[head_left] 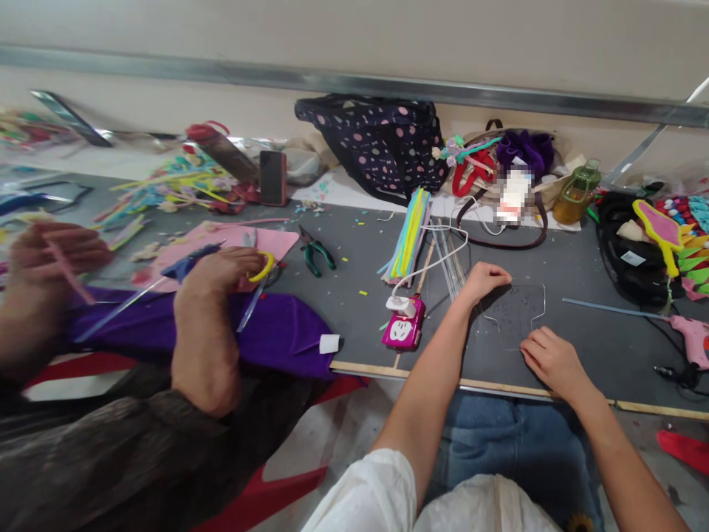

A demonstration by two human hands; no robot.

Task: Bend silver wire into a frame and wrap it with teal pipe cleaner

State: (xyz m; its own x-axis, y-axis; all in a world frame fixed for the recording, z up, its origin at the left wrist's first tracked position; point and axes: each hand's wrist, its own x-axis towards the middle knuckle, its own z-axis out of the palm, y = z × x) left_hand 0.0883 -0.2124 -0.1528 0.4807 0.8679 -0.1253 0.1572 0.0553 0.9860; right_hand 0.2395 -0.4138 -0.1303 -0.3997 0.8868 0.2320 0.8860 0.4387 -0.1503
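Note:
A thin, see-through bent frame (544, 295), like wire or clear plastic, lies on the grey table (354, 244) between my hands. My left hand (481, 284) is closed in a pinch at its upper left edge. At its lower right, my right hand (557, 363) has its fingers bent and drawn together on the frame's near edge; the exact contact is hard to see. Beside my left forearm lie several clear sticks (447, 255) and a bundle of coloured pipe cleaners (410, 235).
A magenta power socket (403, 325) with a white plug stands left of my arm. The pink glue gun (690, 340) lies right. Green-handled pliers (317, 255) lie farther left. A co-worker's hand (224, 270) holds yellow-handled scissors (263, 266) above purple cloth (277, 329).

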